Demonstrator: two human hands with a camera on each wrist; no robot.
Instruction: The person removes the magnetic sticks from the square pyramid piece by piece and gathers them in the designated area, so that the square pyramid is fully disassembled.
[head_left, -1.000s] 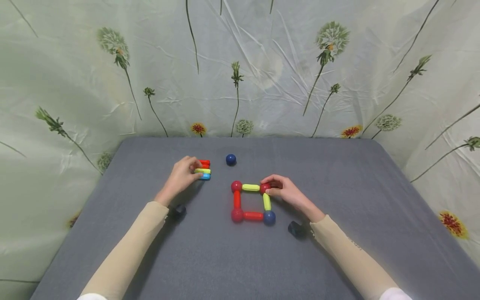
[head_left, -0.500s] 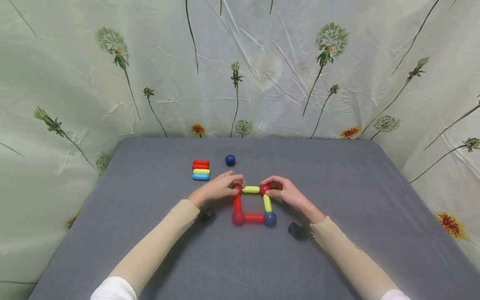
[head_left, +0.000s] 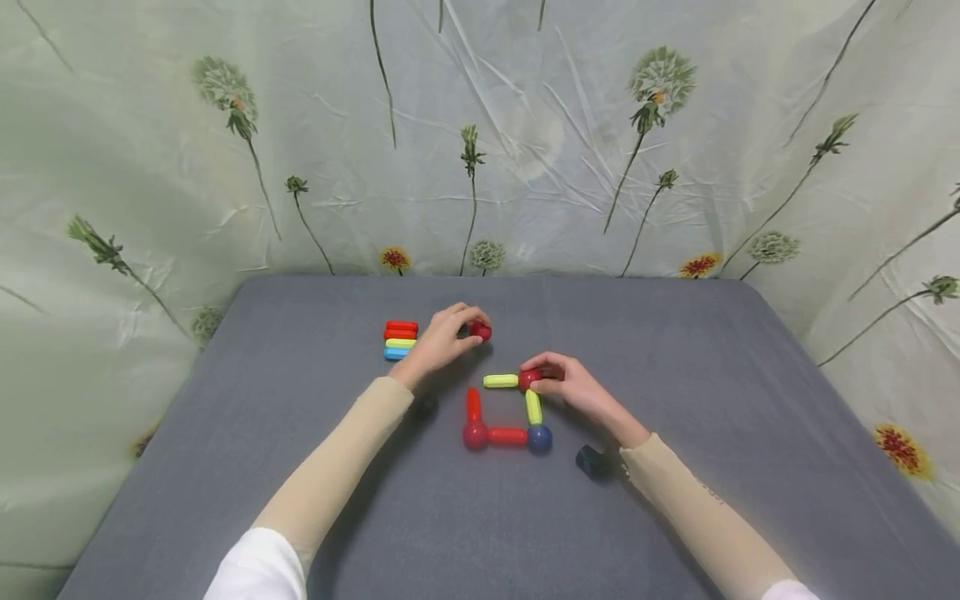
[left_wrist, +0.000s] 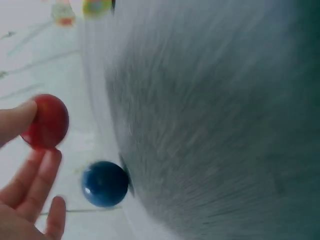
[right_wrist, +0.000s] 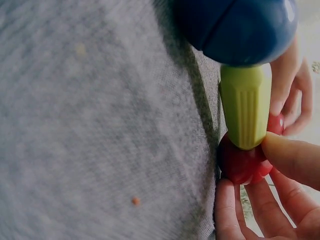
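Note:
My left hand (head_left: 447, 335) pinches a red ball (left_wrist: 52, 121) above the table, left of the frame's upper side. Close to that hand lies a loose blue ball (left_wrist: 105, 183), mostly hidden in the head view. With thumb and fingertips, my right hand (head_left: 572, 385) pinches another red ball (head_left: 528, 381) at the upper right corner of a stick-and-ball frame. Two yellow sticks (head_left: 501, 381) meet at this ball. A blue ball (head_left: 539, 439), a red stick (head_left: 507, 436), a red ball (head_left: 475, 435) and an upright-running red stick (head_left: 473, 405) form the rest; the upper left corner has a gap.
Several loose sticks (head_left: 401, 335), red, yellow and light blue, lie side by side left of the left hand. A grey cloth (head_left: 675, 350) covers the table. Behind it hangs a flower-patterned curtain (head_left: 555, 167). Dark wrist devices (head_left: 592, 461) sit beneath the wrists.
My left hand moved from the stick pile to the frame's upper left ball, then lifted that red ball off, away towards the loose blue ball. The right hand stayed on its ball.

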